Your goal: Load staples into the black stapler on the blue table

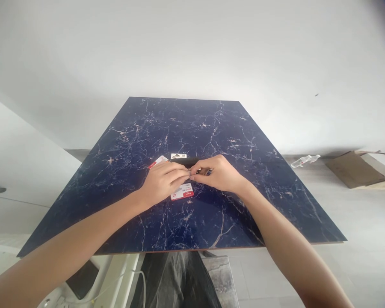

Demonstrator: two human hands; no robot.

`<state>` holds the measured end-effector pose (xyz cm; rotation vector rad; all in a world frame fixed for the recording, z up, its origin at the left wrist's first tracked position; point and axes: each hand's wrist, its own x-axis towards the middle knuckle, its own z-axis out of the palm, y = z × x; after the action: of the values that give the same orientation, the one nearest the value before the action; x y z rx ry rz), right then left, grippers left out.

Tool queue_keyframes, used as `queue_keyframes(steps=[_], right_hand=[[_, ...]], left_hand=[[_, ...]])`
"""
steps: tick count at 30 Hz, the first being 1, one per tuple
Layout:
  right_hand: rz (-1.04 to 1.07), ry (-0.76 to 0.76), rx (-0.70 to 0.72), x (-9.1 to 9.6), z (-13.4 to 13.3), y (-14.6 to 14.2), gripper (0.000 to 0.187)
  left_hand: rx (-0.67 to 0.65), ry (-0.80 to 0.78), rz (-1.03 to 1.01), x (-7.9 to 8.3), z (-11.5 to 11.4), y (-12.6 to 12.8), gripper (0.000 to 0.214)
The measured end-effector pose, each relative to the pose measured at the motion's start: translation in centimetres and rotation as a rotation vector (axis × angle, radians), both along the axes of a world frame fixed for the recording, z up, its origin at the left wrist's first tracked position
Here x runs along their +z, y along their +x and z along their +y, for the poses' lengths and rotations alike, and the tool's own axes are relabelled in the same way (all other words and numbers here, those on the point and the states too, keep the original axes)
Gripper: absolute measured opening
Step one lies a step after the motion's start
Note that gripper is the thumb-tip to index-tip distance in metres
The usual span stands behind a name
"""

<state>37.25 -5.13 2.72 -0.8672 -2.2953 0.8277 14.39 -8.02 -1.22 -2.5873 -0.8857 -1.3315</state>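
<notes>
My left hand [164, 182] and my right hand [218, 173] meet fingertip to fingertip over the middle of a dark blue marbled table [186, 128]. Both pinch a small silvery thing [192, 173] between them that is too small to name. Under my left hand lies a small white and red box [182, 192]. Another red and white box [157, 161] pokes out beyond its knuckles. A black oblong object [186, 161] lies just behind the hands, with a small white card [179, 156] beyond it.
Right of the table, a clear plastic bottle [304, 160] lies on the pale floor near flattened cardboard [353, 169]. White walls stand behind and to the left. Below the table's near edge are my trouser legs [176, 278] and a white cable [141, 282].
</notes>
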Motion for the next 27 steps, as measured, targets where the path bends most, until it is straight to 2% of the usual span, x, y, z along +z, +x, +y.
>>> queue_keyframes(steps=[6,10,16,27], right_hand=[[-0.04,-0.078,-0.053,0.9,1.6,2.6,0.017],[-0.119,-0.046,-0.139,0.1,3.0,3.8,0.016],[-0.228,0.047,-0.144,-0.9,3.4,3.6,0.015],[-0.214,0.094,-0.12,-1.1,3.2,3.4,0.014]], left_hand=[[0.09,0.003,-0.022,0.6,0.2,-0.6,0.01],[0.119,-0.026,-0.04,0.5,0.4,-0.9,0.009],[0.188,-0.082,-0.026,0.3,0.4,-0.8,0.008],[0.197,-0.123,-0.029,0.3,0.6,-0.8,0.011]])
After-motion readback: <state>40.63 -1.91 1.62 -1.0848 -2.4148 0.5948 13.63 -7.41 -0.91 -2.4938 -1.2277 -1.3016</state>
